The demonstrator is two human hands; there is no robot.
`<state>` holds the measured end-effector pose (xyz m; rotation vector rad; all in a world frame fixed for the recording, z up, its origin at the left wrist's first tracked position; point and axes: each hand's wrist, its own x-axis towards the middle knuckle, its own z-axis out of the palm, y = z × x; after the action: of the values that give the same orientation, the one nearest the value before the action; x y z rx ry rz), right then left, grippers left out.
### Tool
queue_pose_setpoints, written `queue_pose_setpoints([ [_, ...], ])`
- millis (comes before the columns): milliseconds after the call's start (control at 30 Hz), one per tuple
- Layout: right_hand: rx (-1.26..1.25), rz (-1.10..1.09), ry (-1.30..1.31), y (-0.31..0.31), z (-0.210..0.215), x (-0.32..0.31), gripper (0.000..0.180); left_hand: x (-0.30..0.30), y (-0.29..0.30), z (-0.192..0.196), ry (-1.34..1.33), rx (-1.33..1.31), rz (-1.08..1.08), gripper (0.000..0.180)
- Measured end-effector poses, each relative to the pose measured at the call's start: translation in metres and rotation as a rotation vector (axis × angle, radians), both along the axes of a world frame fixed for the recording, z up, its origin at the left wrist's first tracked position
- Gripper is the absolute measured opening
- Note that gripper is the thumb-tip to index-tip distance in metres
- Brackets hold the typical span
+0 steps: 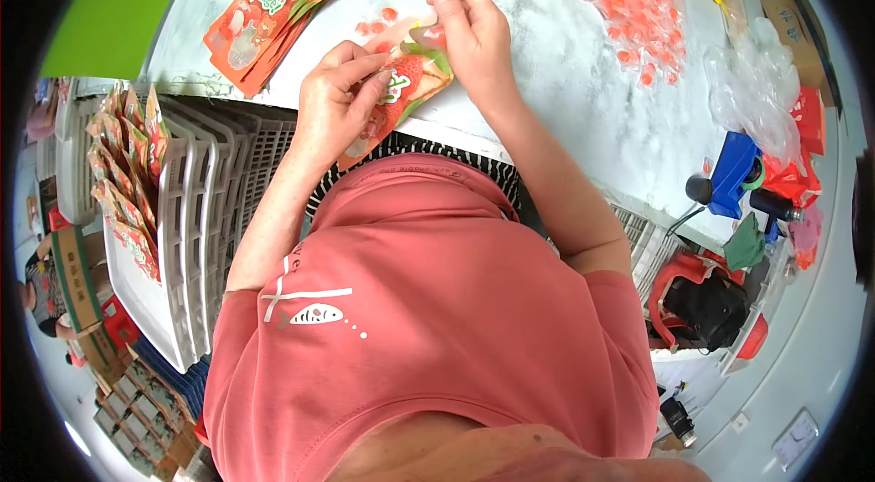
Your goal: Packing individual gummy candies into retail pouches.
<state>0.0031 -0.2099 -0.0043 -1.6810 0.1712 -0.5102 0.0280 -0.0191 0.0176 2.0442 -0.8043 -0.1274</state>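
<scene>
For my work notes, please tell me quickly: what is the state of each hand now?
Left hand: closed, pinching the rectangular red-and-green printed pouch.
Right hand: curled near the pouch's upper edge; whether it grips anything cannot be told.

A red-orange pouch (407, 92), printed with fruit, green leaf shapes and pale, green-outlined lettering, is held aslant at the near edge of the white table (583, 131). Its bottom is pointed to the lower left; its upper part is partly hidden where it is gripped.
</scene>
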Motion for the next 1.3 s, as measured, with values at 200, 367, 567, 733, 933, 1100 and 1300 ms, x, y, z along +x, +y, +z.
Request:
queue_pose_setpoints([
  [200, 0.206, 0.072, -0.023, 0.002, 0.021, -0.004, 0.040, 0.000, -0.001, 0.000, -0.007, -0.012, -0.017, 0.020],
  [367, 0.001, 0.105, -0.196, 0.011, 0.017, -0.022, 0.040, 0.000, 0.000, -0.001, 0.010, -0.029, -0.005, 0.020],
  [567, 0.065, 0.058, -0.338, -0.015, 0.003, -0.034, 0.039, 0.012, 0.038, 0.008, 0.094, -0.245, 0.039, 0.017],
  [733, -0.700, -0.003, -0.138, -0.012, -0.050, -0.012, 0.071, 0.014, 0.084, 0.021, 0.110, -0.308, 0.173, 0.014],
  [933, -1.133, 0.313, -0.052, 0.025, -0.063, 0.036, 0.090, 0.012, 0.107, 0.021, 0.113, -0.324, 0.270, 0.015],
  [1100, -1.207, 0.400, -0.073, 0.038, -0.074, 0.044, 0.060, 0.012, 0.115, 0.012, 0.105, -0.314, 0.252, 0.015],
  [1300, -1.242, 0.395, -0.157, 0.036, -0.073, 0.035, 0.024, 0.013, 0.112, 0.006, 0.125, -0.296, 0.229, 0.015],
])
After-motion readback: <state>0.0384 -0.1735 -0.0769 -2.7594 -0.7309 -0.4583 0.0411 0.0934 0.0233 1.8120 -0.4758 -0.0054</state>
